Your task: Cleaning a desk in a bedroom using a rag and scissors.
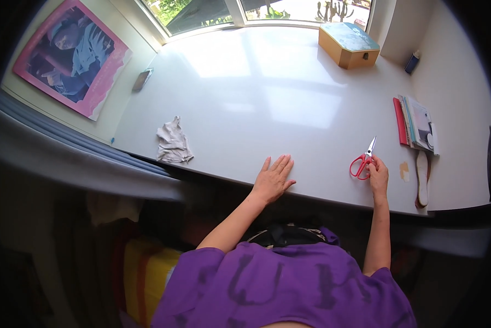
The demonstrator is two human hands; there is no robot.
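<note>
While the left hand (273, 182) lies flat, outstretched, empty at the table's (223, 128) front edge, the right hand (379, 175) grips scissors (369, 153) by the handles, toward the front-right corner, box (344, 49) back-right.

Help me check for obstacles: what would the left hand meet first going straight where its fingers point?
Probably the tan box at the back right, across the tabletop from the left hand; fisheye bending leaves the exact line and depth uncertain.

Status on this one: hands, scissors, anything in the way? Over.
Left hand palm-down on table, holding nothing. Right hand holding red scissors, pointing away from the person. Cloth off left, box at back, both apart from hands.
</note>
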